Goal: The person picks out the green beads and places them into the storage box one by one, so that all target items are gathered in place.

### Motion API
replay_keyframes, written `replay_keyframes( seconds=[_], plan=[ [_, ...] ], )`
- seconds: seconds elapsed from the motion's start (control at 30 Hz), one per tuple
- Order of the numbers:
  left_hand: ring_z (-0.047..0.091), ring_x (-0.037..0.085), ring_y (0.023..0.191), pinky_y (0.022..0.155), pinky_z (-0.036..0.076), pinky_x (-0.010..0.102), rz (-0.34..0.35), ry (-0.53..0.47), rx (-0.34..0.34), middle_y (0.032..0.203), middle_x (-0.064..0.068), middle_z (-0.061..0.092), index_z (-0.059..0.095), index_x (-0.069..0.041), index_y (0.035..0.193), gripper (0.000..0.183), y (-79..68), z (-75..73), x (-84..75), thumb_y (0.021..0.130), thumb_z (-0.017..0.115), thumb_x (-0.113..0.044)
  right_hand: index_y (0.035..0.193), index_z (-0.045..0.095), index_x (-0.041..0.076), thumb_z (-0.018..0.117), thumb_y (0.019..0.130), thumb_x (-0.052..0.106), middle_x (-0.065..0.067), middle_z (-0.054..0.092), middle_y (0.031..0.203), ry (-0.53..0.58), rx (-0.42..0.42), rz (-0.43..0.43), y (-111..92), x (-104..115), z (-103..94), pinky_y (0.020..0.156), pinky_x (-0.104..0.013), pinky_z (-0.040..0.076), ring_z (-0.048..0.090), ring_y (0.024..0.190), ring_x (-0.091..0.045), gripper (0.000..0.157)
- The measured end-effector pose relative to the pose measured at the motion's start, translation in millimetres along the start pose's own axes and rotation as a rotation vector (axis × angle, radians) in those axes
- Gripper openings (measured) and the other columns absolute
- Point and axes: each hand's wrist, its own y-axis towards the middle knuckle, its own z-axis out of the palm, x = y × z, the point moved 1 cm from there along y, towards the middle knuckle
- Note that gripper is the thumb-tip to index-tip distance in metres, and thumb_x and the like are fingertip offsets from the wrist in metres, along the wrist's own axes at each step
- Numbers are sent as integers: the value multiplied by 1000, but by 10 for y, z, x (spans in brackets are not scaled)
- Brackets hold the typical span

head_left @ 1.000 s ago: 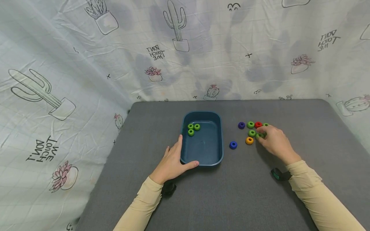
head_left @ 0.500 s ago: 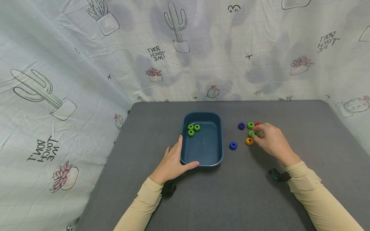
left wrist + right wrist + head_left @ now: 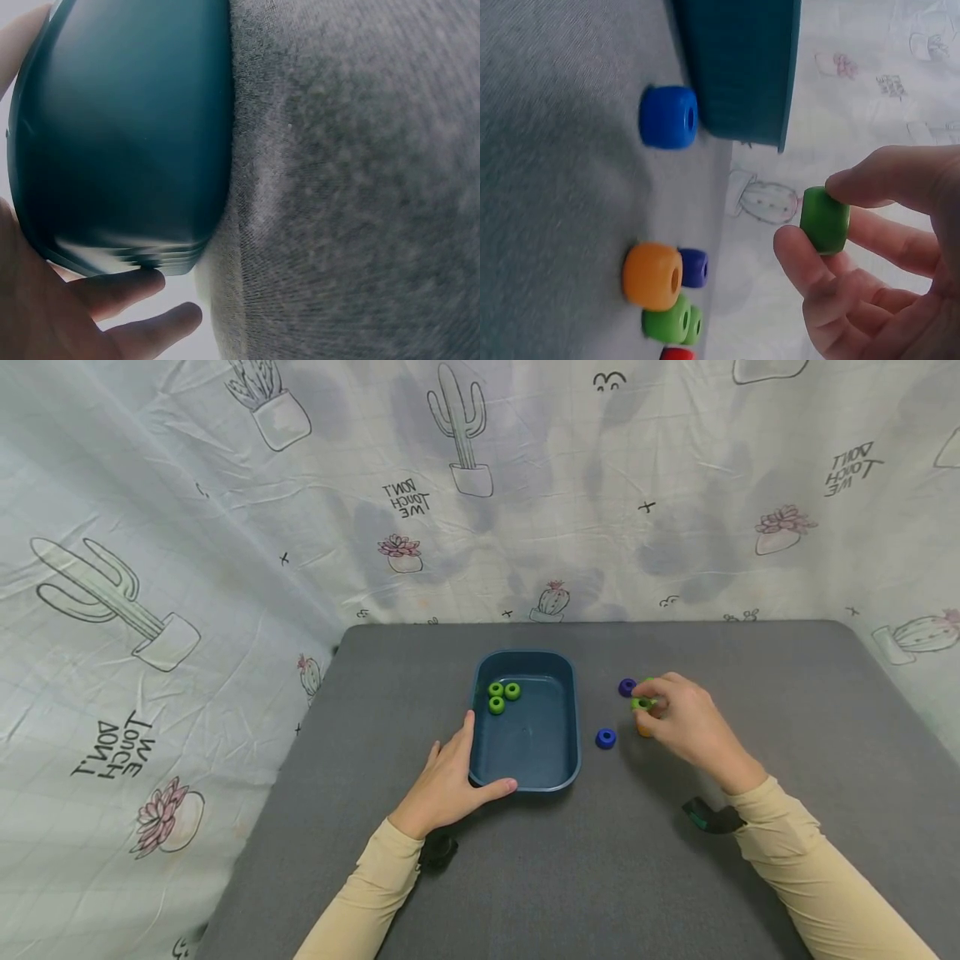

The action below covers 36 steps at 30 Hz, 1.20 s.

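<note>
The person wears long, plain sleeves in pale yellow-beige cloth, the left sleeve [image 3: 367, 885] and right sleeve [image 3: 802, 860] both softly creased and gathered into small folds near the cuffs. Under the left wrist shows a small black device [image 3: 438, 852]; at the right, a curved black mount [image 3: 720, 818] bears a green patch [image 3: 698, 815].

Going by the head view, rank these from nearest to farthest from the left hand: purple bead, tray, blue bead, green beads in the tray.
1. Tray: touching the left hand.
2. Green beads: inside, toward the far left.
3. Blue bead: outside, to the right.
4. Purple bead: also right, farther back.
</note>
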Motion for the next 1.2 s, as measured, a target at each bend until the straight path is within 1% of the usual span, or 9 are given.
replay_keyframes(
  seconds=[0.1,0.17,0.27,0.37,0.5,0.67,0.77,0.97,1.2],
  plan=[
    [20,25,161,127,5,66,4,0,1,175,6,10,-7,-16,168,126,0,-2,1,85,62,-82,121,72,1,70,96,8,-18,65,115,23,24,-2,27,60,17,74,-44,54,70,92,-29,26],
    [20,25,161,127,5,66,8,-2,-1,175,5,10,-7,-16,168,126,2,-1,3,85,62,-82,121,72,1,70,95,7,-18,64,117,32,39,-15,46,102,29,74,-40,53,69,92,-28,27],
    [20,25,161,127,5,66,11,-3,-2,175,5,10,-7,-17,168,126,4,-1,6,86,62,-81,121,72,0,70,93,5,-17,65,116,45,57,-40,77,166,57,71,-35,52,67,92,-26,28],
    [20,25,161,127,5,66,12,-6,-5,175,5,11,-6,-17,168,125,4,-1,10,85,62,-81,121,72,1,71,93,4,-16,65,115,56,77,-62,107,229,96,70,-32,50,66,92,-24,28],
    [20,25,161,127,5,66,13,-11,-6,175,5,11,-6,-16,168,125,2,-2,11,86,63,-81,121,72,2,71,93,4,-14,65,115,80,97,-76,148,311,162,70,-33,51,67,91,-23,28],
    [21,26,161,127,6,66,10,-11,-5,175,6,12,-6,-17,168,125,2,0,14,85,63,-81,122,73,2,72,94,5,-12,65,113,102,104,-106,219,416,254,72,-34,52,66,90,-21,28],
    [21,26,161,127,6,66,6,-8,-4,175,6,12,-7,-17,168,126,4,1,15,85,62,-82,122,73,3,73,94,6,-11,65,112,113,107,-119,271,484,303,71,-34,53,66,89,-21,28],
    [22,26,161,127,7,67,4,1,-5,175,7,13,-6,-16,168,126,7,-1,10,85,61,-83,121,74,7,75,94,8,-9,65,110,130,122,-134,393,633,380,70,-33,54,64,88,-19,27],
    [22,27,161,126,8,68,11,2,-9,175,8,14,-5,-15,168,126,13,3,9,86,62,-82,121,74,9,74,95,11,-9,66,115,153,141,-162,519,788,453,71,-35,55,66,90,-20,25]
  ],
)
